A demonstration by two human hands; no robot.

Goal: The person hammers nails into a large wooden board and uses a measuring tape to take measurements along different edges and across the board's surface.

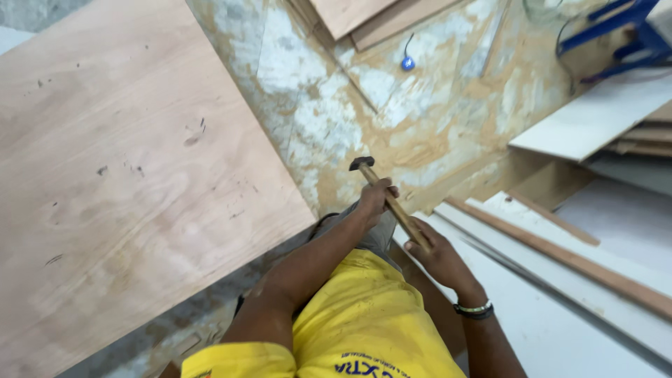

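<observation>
A hammer (383,194) with a dark metal head and a wooden handle is held in front of my body, head pointing away and to the left. My left hand (375,199) wraps the handle just below the head. My right hand (434,253) grips the lower end of the handle; a dark band sits on that wrist. Both hands hover above a dusty floor, next to the corner of a large plywood sheet (119,175) on my left.
White boards (560,308) and a thin wooden strip (560,255) lie on the right. More plywood pieces (364,17) are stacked at the top. A blue metal frame (616,31) stands top right, and a small blue object (407,64) lies on the sawdust-covered floor.
</observation>
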